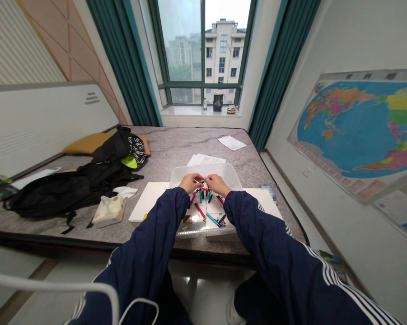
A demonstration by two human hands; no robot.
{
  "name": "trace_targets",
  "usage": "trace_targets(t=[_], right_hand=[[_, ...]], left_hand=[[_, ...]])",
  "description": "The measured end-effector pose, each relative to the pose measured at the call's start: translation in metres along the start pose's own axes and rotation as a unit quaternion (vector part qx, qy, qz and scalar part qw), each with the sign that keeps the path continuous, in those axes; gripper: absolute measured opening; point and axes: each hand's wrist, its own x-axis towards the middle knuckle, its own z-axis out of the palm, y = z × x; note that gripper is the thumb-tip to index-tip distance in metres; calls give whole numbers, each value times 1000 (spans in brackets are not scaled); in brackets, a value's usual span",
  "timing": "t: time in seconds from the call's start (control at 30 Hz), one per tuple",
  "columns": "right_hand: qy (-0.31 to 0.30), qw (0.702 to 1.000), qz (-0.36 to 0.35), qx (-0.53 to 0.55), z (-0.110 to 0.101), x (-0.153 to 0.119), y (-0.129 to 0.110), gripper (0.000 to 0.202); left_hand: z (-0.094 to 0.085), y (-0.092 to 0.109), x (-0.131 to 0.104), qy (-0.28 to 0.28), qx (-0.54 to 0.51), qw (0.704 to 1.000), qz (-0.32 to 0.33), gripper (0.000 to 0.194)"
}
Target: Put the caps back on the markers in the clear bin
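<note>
L hand (192, 183) & R hand (217, 184) are hovering over clear bin (234, 174); can't tell what either grip's holding. Pen-like pcs (199, 211) are looking light, stiff, prob. slick; mid-barrel's suiting best.

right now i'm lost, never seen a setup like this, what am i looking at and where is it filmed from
There's no machine: these are a person's bare hands, the left hand and the right hand. The single picture comes from a camera worn on their head, looking forward and down. The hands meet over a translucent plastic bin containing red, teal and black pen-like pieces. Whatever is between the fingertips is too small to make out. Also on the gray mattress are a tissue pack, a black backpack and white papers.
</note>
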Motion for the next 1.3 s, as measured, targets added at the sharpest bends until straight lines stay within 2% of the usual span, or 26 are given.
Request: trace_targets(t=[0.07, 0.2, 0.27, 0.33, 0.37, 0.47, 0.6, 0.73, 0.9, 1.13, 1.3], right_hand=[[5, 1000, 0, -8, 0, 0, 1, 37], [-19, 998, 53, -18, -1, -1, 6, 50], [-45, 993, 93, -65, -1, -3, 12, 44], [-76, 983, 111, -129, 0, -7, 18, 30], [-92, 977, 113, -154, 1, -10, 21, 30], [-128, 968, 113, -186, 4, -16, 25, 35], [-119, 969, 101, -189, 4, -21, 24, 31], [-105, 973, 92, -184, 4, -24, 21, 28], [-99, 975, 94, -177, 2, -27, 15, 25], [-113, 967, 122, -194, 4, -26, 15, 38], [-111, 967, 130, -188, 12, -21, 23, 38]], left_hand=[[2, -2, 0, -12, 4, 1000, -6, 35], [3, -4, 1, 5, 3, 1000, -20, 25], [3, -3, 0, 28, -6, 999, -28, 32], [3, -3, -1, 49, -24, 998, -30, 40], [2, -3, -1, 56, -39, 997, -33, 42], [3, -4, -1, 67, -89, 993, -50, 33], [5, -4, 1, 56, -121, 989, -67, 13], [7, -4, 2, 45, -122, 988, -78, 17], [6, -5, 1, 25, -44, 997, -51, 25], [2, -3, -3, -28, -22, 999, -22, 40], [0, 0, -4, -27, -3, 1000, -7, 38]])
